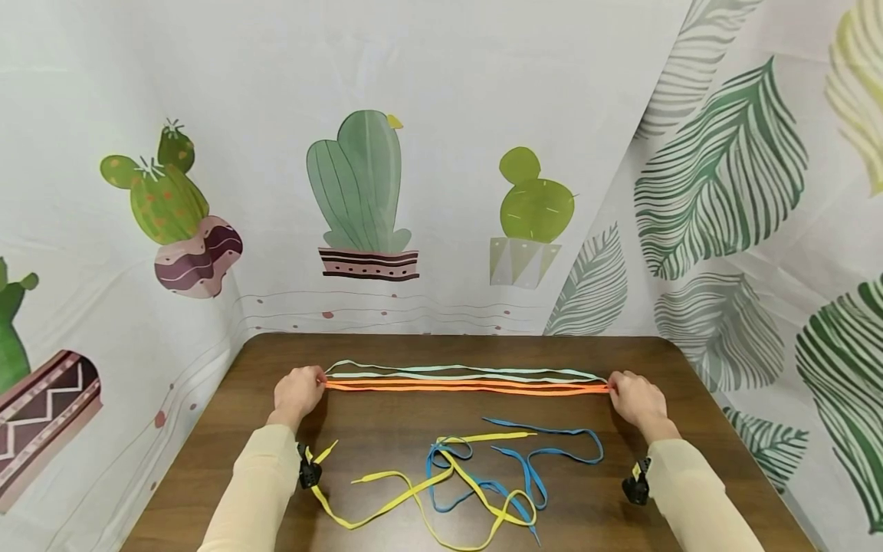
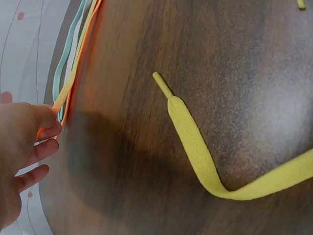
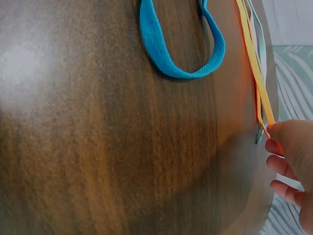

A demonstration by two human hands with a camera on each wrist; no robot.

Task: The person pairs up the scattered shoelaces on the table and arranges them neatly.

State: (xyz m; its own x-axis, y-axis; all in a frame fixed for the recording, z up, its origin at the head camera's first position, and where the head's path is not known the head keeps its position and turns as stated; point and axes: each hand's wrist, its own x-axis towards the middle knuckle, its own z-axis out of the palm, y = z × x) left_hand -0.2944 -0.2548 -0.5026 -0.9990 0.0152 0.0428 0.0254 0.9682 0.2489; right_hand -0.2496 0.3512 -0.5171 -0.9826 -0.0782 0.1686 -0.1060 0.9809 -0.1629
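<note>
An orange lace (image 1: 469,389) lies stretched in parallel strands across the back of the table, with a pale mint lace (image 1: 469,369) just behind it. My left hand (image 1: 298,392) pinches the orange lace's left end between thumb and forefinger; in the left wrist view the mint lace (image 2: 61,68) meets the same fingertips, the other fingers (image 2: 39,174) loosely bent. At the far end, my right hand (image 1: 638,400) pinches the orange lace (image 3: 261,93). The mint lace (image 3: 261,39) runs beside it down to the fingertips; whether they grip it too, I cannot tell.
On the brown table (image 1: 372,414), nearer than the stretched laces, a yellow lace (image 1: 396,502) and a blue lace (image 1: 541,491) lie loosely tangled between my forearms. A patterned cloth (image 1: 448,230) with cacti and leaves hangs behind the table's back edge.
</note>
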